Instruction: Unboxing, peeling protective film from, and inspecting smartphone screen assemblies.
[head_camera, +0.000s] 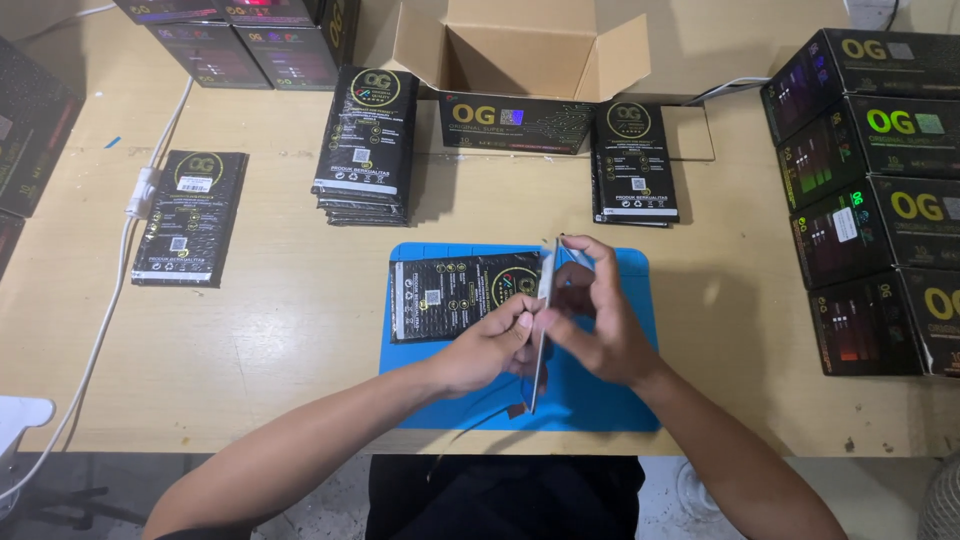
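Note:
Both my hands hold a thin flat panel (541, 330) edge-on above a blue mat (610, 400). My left hand (490, 345) pinches its left side near the middle. On the other side, my right hand (600, 320) grips the panel with fingers curled near its top end. A black flat packet (460, 293) lies on the mat just left of my hands, partly under the panel.
On the wooden table (290, 330) lie a stack of black packets (367, 145), a single packet (192, 215) at left and another (634, 160) at back. An open cardboard box (520, 50) stands behind. Black boxes (880, 190) are stacked at right. A white cable (110, 290) runs along the left.

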